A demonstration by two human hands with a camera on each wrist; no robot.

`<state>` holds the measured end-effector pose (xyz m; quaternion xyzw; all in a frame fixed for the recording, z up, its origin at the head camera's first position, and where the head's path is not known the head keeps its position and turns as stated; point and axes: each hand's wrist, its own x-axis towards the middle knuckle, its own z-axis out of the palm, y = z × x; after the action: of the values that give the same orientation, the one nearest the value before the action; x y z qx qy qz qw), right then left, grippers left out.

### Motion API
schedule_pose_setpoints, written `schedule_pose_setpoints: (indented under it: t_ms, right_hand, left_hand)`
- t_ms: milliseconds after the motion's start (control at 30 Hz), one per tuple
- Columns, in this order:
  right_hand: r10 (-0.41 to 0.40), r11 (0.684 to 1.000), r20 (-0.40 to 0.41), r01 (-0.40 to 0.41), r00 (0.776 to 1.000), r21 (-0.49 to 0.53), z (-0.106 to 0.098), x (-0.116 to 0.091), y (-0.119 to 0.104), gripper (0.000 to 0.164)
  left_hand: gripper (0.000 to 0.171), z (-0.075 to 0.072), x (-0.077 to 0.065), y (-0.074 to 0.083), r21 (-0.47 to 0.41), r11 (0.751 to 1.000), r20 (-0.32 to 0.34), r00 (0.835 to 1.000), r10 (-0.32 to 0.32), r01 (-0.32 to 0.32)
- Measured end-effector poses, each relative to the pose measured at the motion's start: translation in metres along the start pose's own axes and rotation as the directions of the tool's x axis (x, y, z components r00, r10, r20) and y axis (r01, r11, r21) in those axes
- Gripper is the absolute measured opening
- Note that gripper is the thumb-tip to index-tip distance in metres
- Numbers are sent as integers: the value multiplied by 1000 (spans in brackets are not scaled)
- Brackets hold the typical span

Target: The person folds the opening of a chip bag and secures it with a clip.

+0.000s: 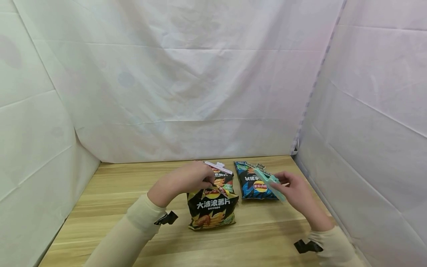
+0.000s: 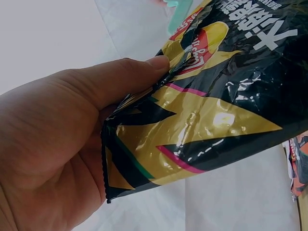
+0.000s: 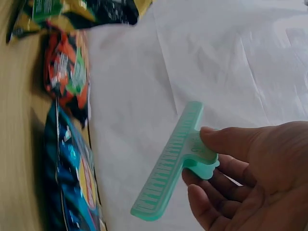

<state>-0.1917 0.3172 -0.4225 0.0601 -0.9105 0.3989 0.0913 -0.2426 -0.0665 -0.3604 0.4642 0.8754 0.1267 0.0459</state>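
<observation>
A black and gold chip bag (image 1: 213, 207) stands upright near the middle of the wooden table. My left hand (image 1: 186, 181) pinches its top edge, thumb over the folded film in the left wrist view (image 2: 130, 77). A mint green bag clip (image 3: 168, 163) is in my right hand (image 1: 295, 191), held by its handle between thumb and fingers. In the head view the clip (image 1: 268, 181) overlaps a blue chip bag (image 1: 248, 185) lying behind it. The long bar of the clip points away from the fingers.
Behind the black bag lies a red chip bag (image 1: 228, 181) with a white clip (image 1: 218, 167) across its top. The blue bag carries a dark clip (image 1: 260, 168). White cloth (image 1: 213, 85) hangs at the back and both sides of the table (image 1: 133, 178).
</observation>
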Motion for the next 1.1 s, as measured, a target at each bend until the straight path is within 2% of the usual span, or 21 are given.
schedule_pose_setpoints:
  t_ms: [133, 333, 700, 1100]
  right_hand:
    - [-31, 997, 2, 30, 1000, 73, 12, 2, -13, 27]
    - [-53, 990, 60, 45, 997, 136, 25, 2, -29, 29]
    - [-97, 979, 33, 89, 995, 184, 37, 4, -46, 24]
    - [-161, 967, 86, 139, 983, 214, 47, 0, -56, 16]
  left_hand:
    - [25, 0, 0, 0, 5, 1000, -2, 1000, 1, -1]
    - [24, 0, 1, 1, 17, 1000, 1, 1000, -4, 4]
    - [24, 0, 4, 1, 21, 1000, -16, 1000, 16, -16]
    - [26, 1, 4, 2, 24, 1000, -18, 1000, 20, -20]
